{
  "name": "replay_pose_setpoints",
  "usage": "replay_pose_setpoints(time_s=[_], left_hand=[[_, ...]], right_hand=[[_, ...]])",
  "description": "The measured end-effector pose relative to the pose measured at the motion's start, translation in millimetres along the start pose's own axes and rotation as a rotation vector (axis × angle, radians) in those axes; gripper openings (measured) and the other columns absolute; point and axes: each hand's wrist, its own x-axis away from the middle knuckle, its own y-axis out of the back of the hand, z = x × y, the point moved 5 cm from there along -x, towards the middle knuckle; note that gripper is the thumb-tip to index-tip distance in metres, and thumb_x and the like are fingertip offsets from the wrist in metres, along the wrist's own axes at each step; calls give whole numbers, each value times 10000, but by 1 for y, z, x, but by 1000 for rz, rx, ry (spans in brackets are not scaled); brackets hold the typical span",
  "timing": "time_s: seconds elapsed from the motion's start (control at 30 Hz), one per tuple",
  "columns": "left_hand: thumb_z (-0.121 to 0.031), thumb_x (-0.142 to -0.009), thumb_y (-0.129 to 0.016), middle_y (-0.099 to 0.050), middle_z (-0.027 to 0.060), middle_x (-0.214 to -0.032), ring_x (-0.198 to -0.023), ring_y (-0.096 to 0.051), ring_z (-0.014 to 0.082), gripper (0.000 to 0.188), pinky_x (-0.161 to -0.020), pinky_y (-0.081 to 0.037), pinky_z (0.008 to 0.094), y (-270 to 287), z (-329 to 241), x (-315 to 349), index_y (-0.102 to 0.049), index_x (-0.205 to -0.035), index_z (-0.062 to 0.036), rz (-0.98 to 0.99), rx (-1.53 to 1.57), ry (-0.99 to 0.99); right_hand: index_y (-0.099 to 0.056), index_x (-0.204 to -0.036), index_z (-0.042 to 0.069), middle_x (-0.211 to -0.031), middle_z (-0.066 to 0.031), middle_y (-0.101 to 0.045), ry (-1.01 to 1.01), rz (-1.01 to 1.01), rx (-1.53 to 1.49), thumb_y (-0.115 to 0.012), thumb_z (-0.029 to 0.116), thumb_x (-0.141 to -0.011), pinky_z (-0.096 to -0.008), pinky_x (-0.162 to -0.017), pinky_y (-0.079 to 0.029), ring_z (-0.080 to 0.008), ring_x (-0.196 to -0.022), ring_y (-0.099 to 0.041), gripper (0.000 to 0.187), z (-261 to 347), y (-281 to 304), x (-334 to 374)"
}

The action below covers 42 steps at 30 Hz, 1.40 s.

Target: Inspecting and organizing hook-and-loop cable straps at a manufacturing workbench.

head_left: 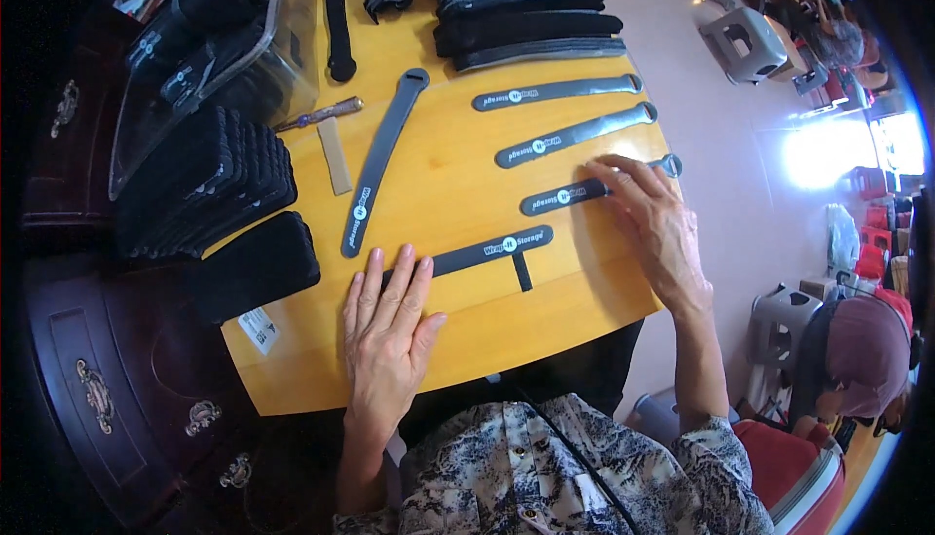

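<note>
My left hand (388,326) lies flat with its fingers stretched out, their tips over the left end of a dark grey storage strap (458,258) with white print. A short black strip (523,270) sticks out below that strap. My right hand (651,219) arches over another grey strap (560,198), its bent fingers gripping it near the ringed right end; the thumb is partly hidden. Two similar straps, an upper strap (555,93) and a lower strap (575,136), lie beyond it. One more strap (385,160) slants across the table's middle.
On the yellow table (448,340) are stacked straps (531,24), a black strap (338,29), a screwdriver (321,114), a tan strip (334,155) and black stacks (209,184). A clear bin (282,38) stands far left. Stools (745,43) and a person (862,355) are right.
</note>
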Motion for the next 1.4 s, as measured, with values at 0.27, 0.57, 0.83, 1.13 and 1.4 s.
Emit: replay_pose_setpoints(time_s=[0.27, 0.57, 0.83, 1.13, 1.4], left_hand=[[-176, -933, -581, -486, 131, -1408, -1336, -393, 332, 429, -1093, -321, 429, 22, 8, -14, -529, -1331, -23, -199, 62, 125], [-169, -946, -566, -497, 156, -1388, -1320, -412, 340, 400, -1088, -333, 414, 21, -5, -9, -540, -1298, 17, -232, 49, 91], [-147, -1002, -466, -574, 204, -1232, -1082, -615, 262, 362, -882, -520, 350, -21, -58, 16, -491, -1293, 67, 87, 1702, 248], [19, -909, -568, -672, 160, -873, -716, -667, 184, 152, -626, -541, 261, -15, -5, 60, -587, -1053, 61, -120, 1250, 542], [-2, -901, -573, -679, 123, -836, -725, -654, 159, 146, -652, -524, 276, 4, 26, 64, -629, -1030, 39, -250, 1021, 504]], right_hand=[[-605, -959, 96, -987, -41, -558, -27, 192, 0, -600, 178, -852, -387, -756, -518, -231, -985, -570, 134, -18, 17, 12], [-572, -892, 43, -796, -52, -581, -181, -39, -291, -668, 40, -827, -288, -563, -507, -190, -628, -612, 116, -11, 86, 63], [-470, -1048, 4, -940, -124, -601, -514, -154, -1636, -603, 78, -923, -247, -515, -546, -166, -667, -657, 197, 30, 16, 73], [-560, -949, 1, -822, -78, -633, -663, 101, -1572, -654, 81, -896, -234, -566, -560, -140, -679, -659, 134, 40, -31, 92], [-626, -950, 22, -762, -23, -641, -696, 207, -1391, -671, 96, -890, -183, -564, -528, -57, -632, -609, 105, 18, -30, 87]])
